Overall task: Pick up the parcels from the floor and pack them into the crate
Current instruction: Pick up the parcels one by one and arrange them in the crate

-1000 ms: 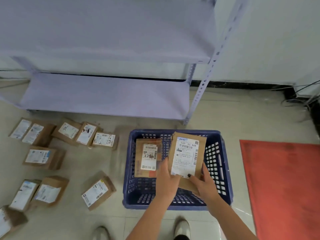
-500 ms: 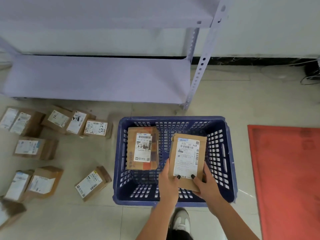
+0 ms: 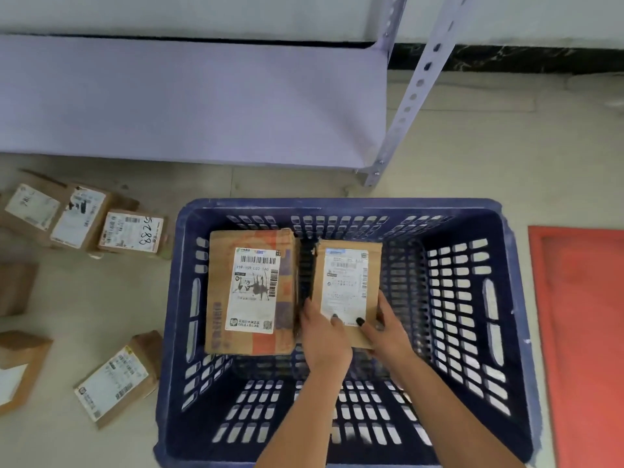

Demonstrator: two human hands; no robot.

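Observation:
A dark blue slotted crate point(image 3: 513, 298) sits on the floor in front of me. Inside it, at the left, a brown parcel with a white label point(image 3: 251, 292) lies flat. Right beside it, a narrower brown labelled parcel point(image 3: 347, 282) is down inside the crate, gripped at its near end by both hands: my left hand point(image 3: 324, 336) on its left edge, my right hand point(image 3: 388, 329) on its right edge, thumbs on the label. Several more brown parcels lie on the floor left of the crate, such as one marked 5788 point(image 3: 131, 233) and one near the crate's corner point(image 3: 118, 380).
A lilac metal shelf unit point(image 3: 202, 96) stands behind the crate, its perforated post point(image 3: 405, 113) close to the crate's far rim. A red mat point(image 3: 584, 332) lies on the floor to the right. Beige floor tiles show between the parcels.
Both hands have lowered the narrow parcel from above the crate's rim down into it, beside the first parcel. My head has moved closer and looks more steeply down.

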